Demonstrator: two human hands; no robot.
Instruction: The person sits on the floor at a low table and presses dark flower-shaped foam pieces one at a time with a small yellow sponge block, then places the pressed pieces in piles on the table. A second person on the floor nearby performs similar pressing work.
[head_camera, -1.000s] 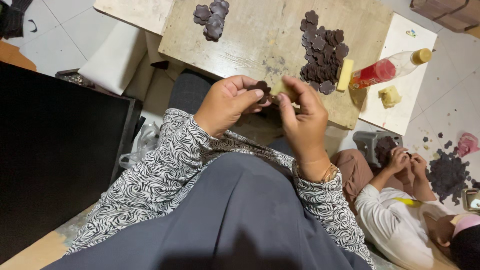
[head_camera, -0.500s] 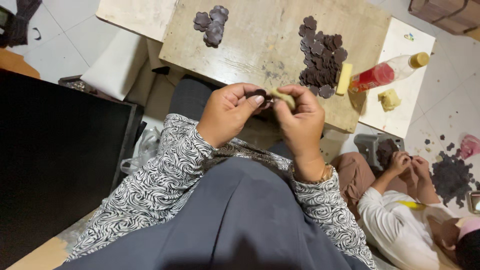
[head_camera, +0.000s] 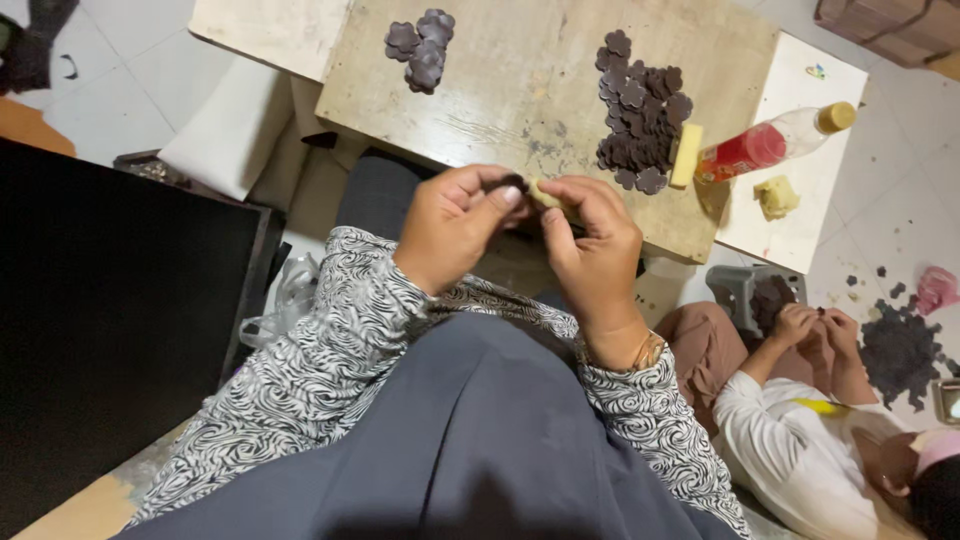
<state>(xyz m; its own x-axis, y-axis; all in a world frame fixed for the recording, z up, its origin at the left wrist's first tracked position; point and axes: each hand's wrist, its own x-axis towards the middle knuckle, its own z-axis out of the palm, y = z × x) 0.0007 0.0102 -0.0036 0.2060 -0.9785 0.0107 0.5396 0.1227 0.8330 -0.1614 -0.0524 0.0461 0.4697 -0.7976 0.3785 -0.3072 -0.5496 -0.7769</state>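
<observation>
Dark purple and small, a flower-shaped piece sits pinched at the fingertips of my left hand, thumb and forefinger closed together on it. My right hand meets it from the other side, fingers curled shut around a pale yellow stick whose tip touches the dark piece. Both hands hang just above the near edge of the worn wooden tabletop, over my lap, with my black-and-white patterned sleeves running back toward me.

On the tabletop, a big heap of the same dark flower pieces lies to the right, well apart from a smaller heap at the far left. Just beside the big heap stands a yellow block, touching its right edge. Next to that, a clear plastic bottle with red liquid and a yellow cap lies on its side, reaching across onto a white board that adjoins the tabletop. A crumpled yellow lump rests on that board below the bottle.

Down on the tiled floor to my right sits another person in a white top, their hands close together over something small; I cannot tell what. More dark pieces lie scattered on the floor near them, and a pink thing beyond.
</observation>
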